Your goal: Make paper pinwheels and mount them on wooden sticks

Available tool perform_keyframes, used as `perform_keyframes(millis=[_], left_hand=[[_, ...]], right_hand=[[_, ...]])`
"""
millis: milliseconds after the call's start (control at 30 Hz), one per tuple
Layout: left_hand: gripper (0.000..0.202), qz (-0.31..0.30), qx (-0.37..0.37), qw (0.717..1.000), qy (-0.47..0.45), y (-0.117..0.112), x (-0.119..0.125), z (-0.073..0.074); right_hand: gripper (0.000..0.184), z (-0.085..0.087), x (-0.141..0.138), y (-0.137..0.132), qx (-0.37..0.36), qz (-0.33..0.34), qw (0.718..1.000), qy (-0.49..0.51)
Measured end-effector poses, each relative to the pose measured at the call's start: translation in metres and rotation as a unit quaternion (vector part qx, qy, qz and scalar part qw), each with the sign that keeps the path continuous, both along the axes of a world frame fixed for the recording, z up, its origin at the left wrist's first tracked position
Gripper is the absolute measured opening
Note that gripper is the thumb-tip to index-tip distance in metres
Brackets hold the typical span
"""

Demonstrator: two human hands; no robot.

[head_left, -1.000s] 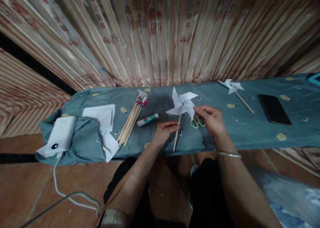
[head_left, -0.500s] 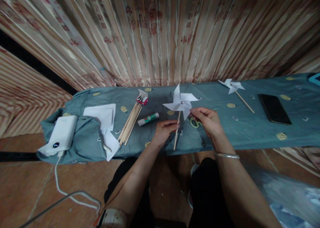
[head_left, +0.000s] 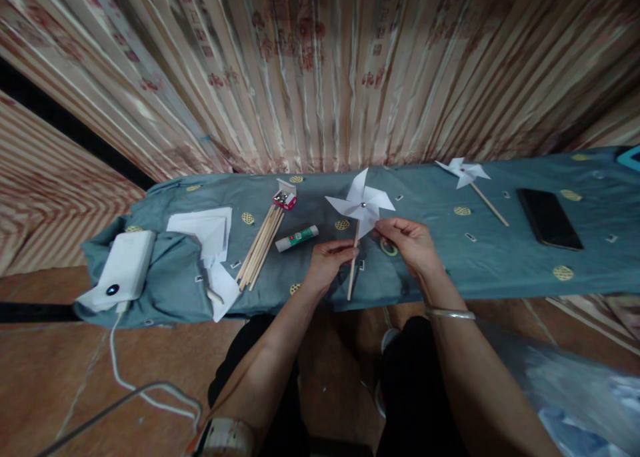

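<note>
A white paper pinwheel [head_left: 364,205] with a silver pin at its centre stands on a thin wooden stick [head_left: 352,273]. My left hand [head_left: 326,265] is closed, pinching that stick below the blades. At the pinwheel's lower right, my right hand [head_left: 411,241] has thumb and forefinger together on the edge of a paper blade; the other fingers are curled. Partly hidden beneath this hand is a yellow-green loop [head_left: 389,247], which looks like a scissors handle. Left of the pinwheel lies a glue stick [head_left: 297,238] with a green label.
Several wooden sticks [head_left: 260,249] lie beside a small open red box [head_left: 285,198] of metal pins. Further left are white paper sheets [head_left: 200,229] and a white power bank [head_left: 129,265] with a cable. A second pinwheel [head_left: 466,173] and a black phone [head_left: 549,218] lie on the right.
The pinwheel's blades have turned a little clockwise. My right hand has shifted slightly left along with a blade, covering more of the yellow-green loop. My left hand stays on the stick.
</note>
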State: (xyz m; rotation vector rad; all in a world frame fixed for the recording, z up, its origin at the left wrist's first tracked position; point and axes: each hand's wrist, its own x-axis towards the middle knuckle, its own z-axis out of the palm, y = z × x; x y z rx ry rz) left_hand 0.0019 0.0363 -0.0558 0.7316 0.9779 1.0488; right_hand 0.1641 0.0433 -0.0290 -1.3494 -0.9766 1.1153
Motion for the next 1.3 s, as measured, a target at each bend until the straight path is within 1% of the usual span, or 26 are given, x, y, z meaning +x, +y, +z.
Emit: perform_keyframes(millis=[233, 500, 633, 833, 933, 1033, 1100, 1133, 1200, 1267, 1300], left_hand=[[0.040, 0.005, 0.003, 1.000, -0.004, 0.000, 0.001, 0.000], [0.038, -0.010, 0.011, 1.000, -0.003, 0.000, 0.000, -0.001], [0.038, -0.008, 0.009, 1.000, -0.004, 0.000, 0.000, -0.003], [0.038, -0.006, 0.005, 1.000, 0.007, 0.000, 0.000, -0.003], [0.039, -0.011, 0.013, 1.000, 0.011, 0.001, 0.000, -0.003], [0.041, -0.007, 0.014, 1.000, 0.015, 0.002, -0.001, -0.004], [0.041, -0.005, 0.012, 1.000, 0.016, 0.002, -0.002, -0.004], [0.041, -0.006, 0.011, 1.000, 0.016, 0.002, -0.002, -0.005], [0.041, -0.013, 0.008, 1.000, 0.018, 0.002, -0.003, -0.005], [0.041, -0.030, 0.004, 0.999, 0.019, 0.002, -0.003, -0.005], [0.041, -0.041, 0.000, 0.999, 0.019, 0.002, -0.003, -0.005]], right_hand=[[0.036, 0.003, -0.005, -0.001, -0.007, 0.018, 1.000, 0.006], [0.038, 0.003, -0.009, -0.001, -0.006, 0.036, 0.999, 0.005], [0.039, 0.003, -0.011, -0.002, -0.003, 0.049, 0.999, 0.010], [0.037, 0.005, -0.014, -0.002, -0.025, 0.057, 0.998, 0.003], [0.037, 0.007, -0.013, -0.004, -0.034, 0.084, 0.996, -0.011], [0.037, 0.008, -0.006, -0.007, -0.035, 0.117, 0.992, -0.014], [0.038, 0.008, 0.002, -0.007, -0.016, 0.095, 0.995, 0.006], [0.038, 0.007, 0.008, -0.006, 0.002, 0.065, 0.998, 0.021], [0.037, 0.005, 0.018, -0.003, 0.047, -0.021, 0.998, 0.041], [0.033, 0.002, 0.028, 0.002, 0.085, -0.107, 0.990, 0.032], [0.031, 0.000, 0.031, 0.005, 0.095, -0.138, 0.986, 0.021]])
